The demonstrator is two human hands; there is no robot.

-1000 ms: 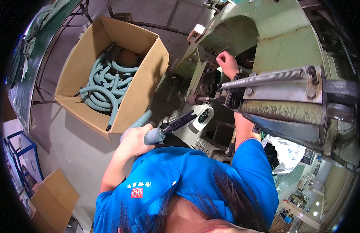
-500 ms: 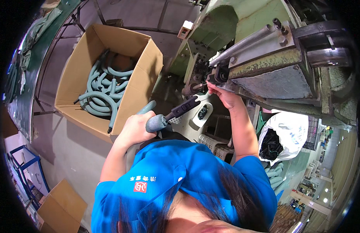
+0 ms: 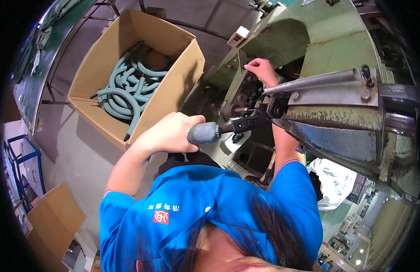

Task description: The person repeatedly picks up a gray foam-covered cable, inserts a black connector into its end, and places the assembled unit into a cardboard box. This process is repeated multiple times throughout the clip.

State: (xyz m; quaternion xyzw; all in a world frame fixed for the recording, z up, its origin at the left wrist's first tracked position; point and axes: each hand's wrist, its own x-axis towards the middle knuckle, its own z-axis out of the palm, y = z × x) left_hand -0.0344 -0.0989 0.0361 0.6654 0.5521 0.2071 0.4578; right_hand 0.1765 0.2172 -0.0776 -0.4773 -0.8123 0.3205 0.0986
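My left hand (image 3: 176, 131) is wrapped round a grey-green foam-covered tube (image 3: 204, 133). From the foam a black flat end piece (image 3: 248, 123) runs right, its tip at the black tooling (image 3: 275, 109) under the machine's arm. Past the long coil spring (image 3: 314, 81), my right hand (image 3: 263, 71) is raised by the small parts on the machine's side. Its thumb and forefinger are pinched together; anything between them is too small to make out. Part of the right forearm is hidden behind the machine arm. A metal spindle (image 3: 235, 111) points toward the tooling, just above the end piece.
A cardboard box (image 3: 182, 68) of foam-covered tubes (image 3: 124, 99) stands at the left. The green machine (image 3: 332, 31) fills the upper right, its heavy arm (image 3: 336, 136) reaching in. A white plastic bag (image 3: 334, 181) lies below it. An open carton (image 3: 56, 213) is at lower left.
My left hand has moved the tube up and right, bringing its black end to the tooling. My right hand has gone from the tooling up behind the spring. The view has shifted slightly.
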